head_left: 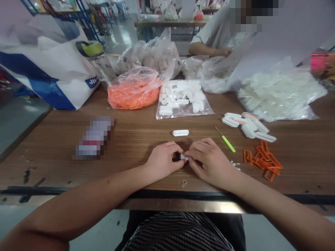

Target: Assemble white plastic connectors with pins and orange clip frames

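Observation:
Just above the table near its front edge, my left hand [164, 158] pinches a small white plastic part [183, 157] between thumb and fingers. My right hand [209, 160] meets it from the other side, its fingertips closed on the same part and hiding much of it. Behind the hands lies a white oblong plastic piece [180, 132]. A thin pick with a green handle [228, 143] rests to the right. Tiny white bits [236, 165] are scattered beside my right wrist, and orange rectangular frames [258, 162] lie in a loose heap farther right.
Several white housings [250, 126] lie at the right. Along the back stand a bag of orange parts [133, 92], a bag of white pieces [183, 96], a large clear bag [280, 92] and a bottle [98, 61]. Across the table sits another person [214, 38].

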`<state>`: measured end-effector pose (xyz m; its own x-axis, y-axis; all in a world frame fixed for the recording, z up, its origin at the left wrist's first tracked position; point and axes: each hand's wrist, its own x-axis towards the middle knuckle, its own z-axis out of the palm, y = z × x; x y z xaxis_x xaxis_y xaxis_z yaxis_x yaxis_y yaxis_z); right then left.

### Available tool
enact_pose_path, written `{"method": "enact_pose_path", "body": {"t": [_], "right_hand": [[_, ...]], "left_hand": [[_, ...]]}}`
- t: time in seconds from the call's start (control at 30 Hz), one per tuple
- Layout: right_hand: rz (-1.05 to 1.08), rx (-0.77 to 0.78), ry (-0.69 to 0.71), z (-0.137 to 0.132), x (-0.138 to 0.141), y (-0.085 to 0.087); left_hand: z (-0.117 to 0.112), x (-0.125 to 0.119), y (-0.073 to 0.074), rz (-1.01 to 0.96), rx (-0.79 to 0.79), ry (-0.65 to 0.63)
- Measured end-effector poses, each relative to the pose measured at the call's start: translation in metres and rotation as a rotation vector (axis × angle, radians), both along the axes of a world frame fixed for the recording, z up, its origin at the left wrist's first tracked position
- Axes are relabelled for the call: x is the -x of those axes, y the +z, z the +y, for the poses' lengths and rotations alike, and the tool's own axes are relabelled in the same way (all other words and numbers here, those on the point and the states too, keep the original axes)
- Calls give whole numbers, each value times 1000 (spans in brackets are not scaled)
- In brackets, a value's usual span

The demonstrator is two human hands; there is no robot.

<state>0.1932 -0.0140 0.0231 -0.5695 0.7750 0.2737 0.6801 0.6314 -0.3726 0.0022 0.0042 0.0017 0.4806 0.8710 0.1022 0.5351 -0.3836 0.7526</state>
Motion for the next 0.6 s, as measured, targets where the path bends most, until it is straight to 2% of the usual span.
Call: {"method": "enact_pose_path", "body": {"t": [0.17, 0.37, 0.53, 0.6], "right_hand": [[137, 28, 1, 1, -11, 3], [-9, -85, 27, -4, -8, 3], [-189, -314, 89, -6, 0, -1], [-211, -352, 106, -5, 3, -2]], "left_hand": [[-1, -1, 0, -5, -34, 2], [-1, -2, 2, -11, -16, 4], [1, -1, 3, 19, 0, -8], [1, -1, 3, 37, 12, -6]]}}
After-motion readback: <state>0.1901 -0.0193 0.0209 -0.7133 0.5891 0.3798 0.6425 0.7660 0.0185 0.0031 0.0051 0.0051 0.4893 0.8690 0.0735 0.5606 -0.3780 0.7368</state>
